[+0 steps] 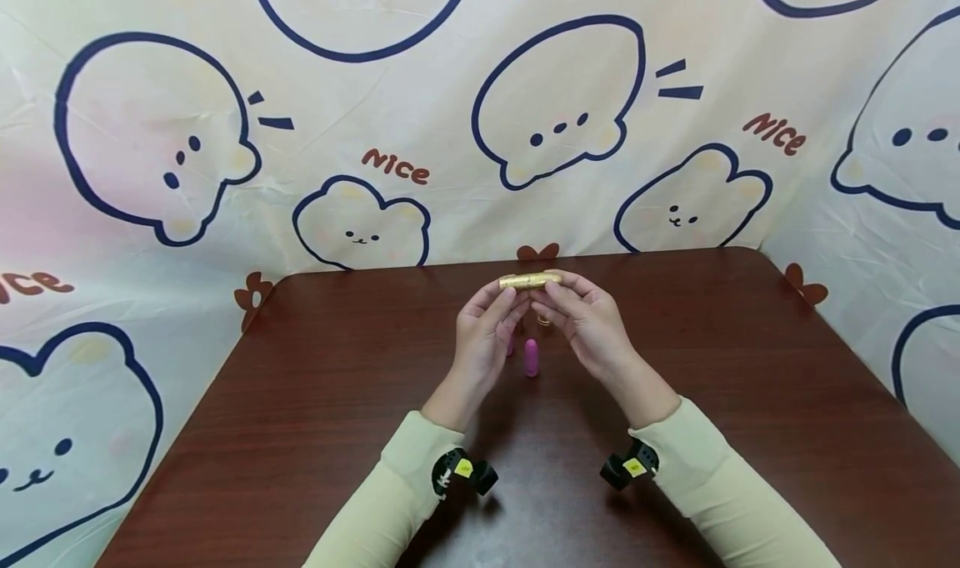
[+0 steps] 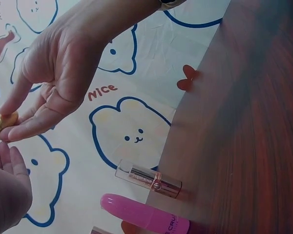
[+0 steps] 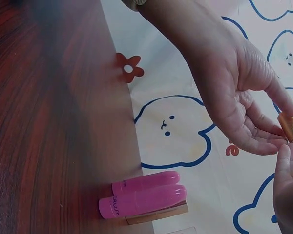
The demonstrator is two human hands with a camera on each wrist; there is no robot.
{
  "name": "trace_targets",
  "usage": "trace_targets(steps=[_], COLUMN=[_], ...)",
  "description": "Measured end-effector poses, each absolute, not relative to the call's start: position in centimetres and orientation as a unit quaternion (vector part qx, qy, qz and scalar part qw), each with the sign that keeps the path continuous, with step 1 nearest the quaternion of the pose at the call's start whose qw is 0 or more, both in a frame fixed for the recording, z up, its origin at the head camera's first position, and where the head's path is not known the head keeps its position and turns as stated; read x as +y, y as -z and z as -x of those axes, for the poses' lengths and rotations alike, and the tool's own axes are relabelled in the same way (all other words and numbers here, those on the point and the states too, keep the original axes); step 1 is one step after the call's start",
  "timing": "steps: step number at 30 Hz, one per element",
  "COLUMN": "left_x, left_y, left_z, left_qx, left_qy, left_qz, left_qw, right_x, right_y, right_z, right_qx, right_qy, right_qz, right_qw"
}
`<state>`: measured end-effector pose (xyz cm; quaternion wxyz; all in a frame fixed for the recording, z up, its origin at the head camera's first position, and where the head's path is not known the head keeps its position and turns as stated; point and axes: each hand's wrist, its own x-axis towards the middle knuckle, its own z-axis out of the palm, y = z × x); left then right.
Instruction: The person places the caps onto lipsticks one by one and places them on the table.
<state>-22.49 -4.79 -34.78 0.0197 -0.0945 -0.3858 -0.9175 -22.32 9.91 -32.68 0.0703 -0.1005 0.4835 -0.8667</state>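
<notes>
In the head view, the left hand [image 1: 478, 332] and right hand [image 1: 594, 324] pinch the gold lipstick tube [image 1: 528, 281] between them, one at each end, well above the dark wooden surface [image 1: 337, 384]. It lies nearly level, crosswise to the body. The forearms reach forward and converge, with both thumbs on the near side. An upright pink lipstick tube [image 1: 531, 359] stands below.

In the left wrist view, the left thumb and forefinger grasp one end of the gold tube, and the other fingers fold loosely. A clear-and-rose-gold lipstick tube [image 2: 149, 179] is near the pink one. The held tube looks light and stiff; its glossy, rounded shell is probably slick, so a fingertip pinch near each end should suit it.

In the right wrist view, the right thumb and fingers grip the opposite end, palm turned inward. Two pink tubes stand side by side, with a gold-toned item [image 3: 166, 213] partly hidden behind.
</notes>
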Motion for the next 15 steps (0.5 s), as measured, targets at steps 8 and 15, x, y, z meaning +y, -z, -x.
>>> trace_targets(steps=[8,15], left_x=[-4.7,-4.52], left_y=[34.94,35.21], left_z=[22.63,22.81], left_qx=[-0.375,-0.376], left_qy=[0.921,0.92], left_qz=[0.096,0.097], left_qw=[0.041,0.056], right_x=[9.56,9.65], right_y=[32.92,33.09], right_z=[22.11,22.18], right_qx=[0.484,0.485], right_qy=[0.866,0.867], right_qz=[0.104,0.101], right_qw=[0.065,0.052])
